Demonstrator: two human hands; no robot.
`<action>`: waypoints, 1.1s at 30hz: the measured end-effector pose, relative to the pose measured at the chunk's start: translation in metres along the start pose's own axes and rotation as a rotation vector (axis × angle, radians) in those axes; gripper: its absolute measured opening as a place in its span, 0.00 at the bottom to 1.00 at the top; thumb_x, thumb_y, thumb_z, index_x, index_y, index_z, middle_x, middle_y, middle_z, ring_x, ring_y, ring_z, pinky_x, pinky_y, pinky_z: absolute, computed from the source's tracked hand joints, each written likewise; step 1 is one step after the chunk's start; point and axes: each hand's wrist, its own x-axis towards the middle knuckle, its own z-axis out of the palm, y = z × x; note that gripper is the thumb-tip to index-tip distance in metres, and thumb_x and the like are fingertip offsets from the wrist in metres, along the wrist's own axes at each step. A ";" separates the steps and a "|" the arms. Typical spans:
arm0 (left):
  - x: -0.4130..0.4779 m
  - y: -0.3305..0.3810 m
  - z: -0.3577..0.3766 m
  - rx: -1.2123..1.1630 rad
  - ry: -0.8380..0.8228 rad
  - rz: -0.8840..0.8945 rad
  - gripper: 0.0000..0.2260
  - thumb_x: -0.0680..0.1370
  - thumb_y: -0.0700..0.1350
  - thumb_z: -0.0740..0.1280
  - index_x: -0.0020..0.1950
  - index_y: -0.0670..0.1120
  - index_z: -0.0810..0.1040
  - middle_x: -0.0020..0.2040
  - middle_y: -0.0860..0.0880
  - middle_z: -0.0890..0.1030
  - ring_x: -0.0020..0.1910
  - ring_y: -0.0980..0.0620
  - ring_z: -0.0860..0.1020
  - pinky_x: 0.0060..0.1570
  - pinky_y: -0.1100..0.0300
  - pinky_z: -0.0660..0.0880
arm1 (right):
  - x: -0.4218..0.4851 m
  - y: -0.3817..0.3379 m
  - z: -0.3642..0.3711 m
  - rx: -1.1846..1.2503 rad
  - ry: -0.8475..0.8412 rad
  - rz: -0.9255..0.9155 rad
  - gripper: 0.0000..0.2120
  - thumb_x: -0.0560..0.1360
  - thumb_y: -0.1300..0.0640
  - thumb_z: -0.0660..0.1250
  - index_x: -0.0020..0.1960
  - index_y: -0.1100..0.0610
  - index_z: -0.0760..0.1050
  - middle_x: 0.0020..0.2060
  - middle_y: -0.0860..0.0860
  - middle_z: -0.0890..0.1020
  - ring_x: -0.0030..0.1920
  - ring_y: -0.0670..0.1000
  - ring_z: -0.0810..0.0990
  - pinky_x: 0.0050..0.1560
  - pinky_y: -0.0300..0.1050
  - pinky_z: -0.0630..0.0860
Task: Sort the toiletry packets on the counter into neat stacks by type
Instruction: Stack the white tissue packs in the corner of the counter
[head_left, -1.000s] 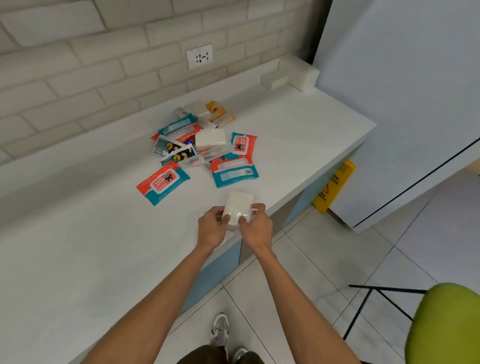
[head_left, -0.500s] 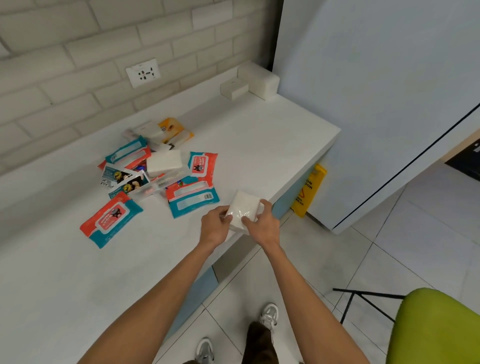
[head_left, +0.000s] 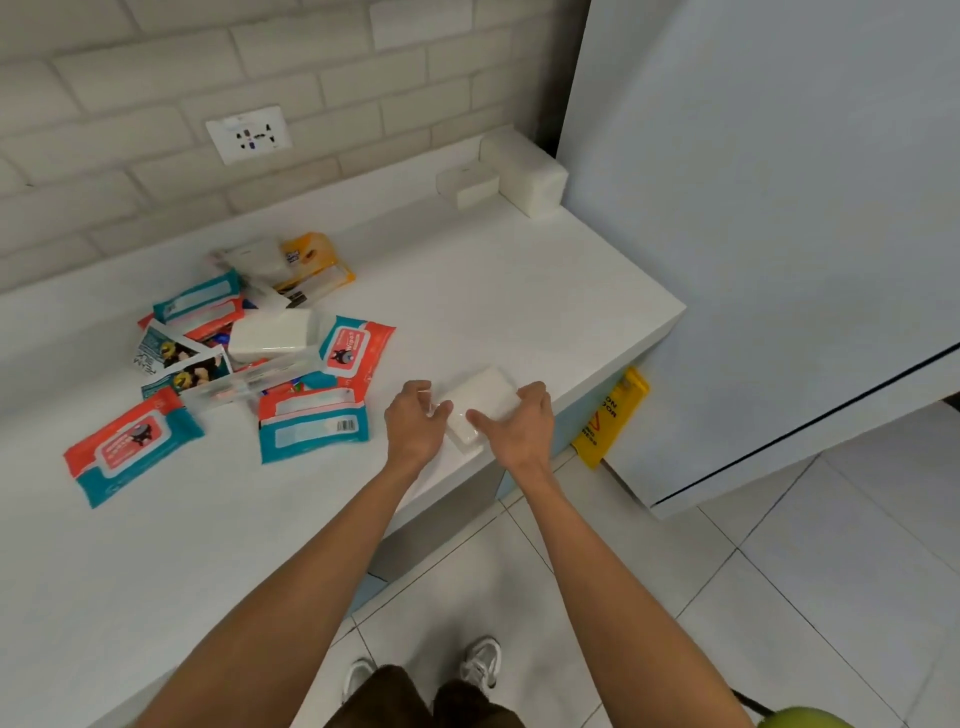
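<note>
Where the counter (head_left: 519, 291) meets its front edge, the white packet (head_left: 483, 400) lies flat; the left hand (head_left: 415, 428) grips its nine o'clock side, the right hand (head_left: 519, 431) its three o'clock side; the pile (head_left: 270, 338) lies at nine o'clock; a yellow sign (head_left: 613, 415) stands at three o'clock.

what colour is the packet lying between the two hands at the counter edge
Plain white. The tissue packet shows best in the head view, the only view here.

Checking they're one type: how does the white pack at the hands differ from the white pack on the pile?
The near pack lies flat on bare counter by the front edge, held between left hand and right hand. The pile pack rests untouched atop other packets. Both are white, rectangular.
</note>
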 end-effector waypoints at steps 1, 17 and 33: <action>-0.001 0.003 0.005 -0.039 0.039 -0.019 0.18 0.78 0.48 0.74 0.64 0.48 0.73 0.60 0.47 0.80 0.58 0.47 0.79 0.62 0.55 0.77 | 0.007 0.001 -0.002 0.026 -0.003 0.005 0.37 0.65 0.39 0.82 0.60 0.54 0.66 0.56 0.52 0.76 0.56 0.54 0.77 0.53 0.49 0.80; 0.057 0.049 0.062 -0.158 0.140 -0.049 0.17 0.81 0.45 0.70 0.69 0.44 0.76 0.65 0.46 0.81 0.63 0.47 0.80 0.66 0.52 0.74 | 0.117 -0.011 -0.010 0.143 -0.014 0.005 0.22 0.74 0.46 0.78 0.54 0.53 0.67 0.43 0.48 0.80 0.40 0.49 0.80 0.33 0.29 0.67; 0.174 0.113 0.089 -0.172 0.132 -0.014 0.14 0.82 0.42 0.68 0.67 0.44 0.79 0.56 0.51 0.83 0.51 0.53 0.79 0.60 0.58 0.76 | 0.260 -0.046 -0.011 0.027 -0.085 -0.060 0.21 0.79 0.47 0.71 0.66 0.58 0.77 0.55 0.54 0.85 0.56 0.58 0.82 0.57 0.50 0.76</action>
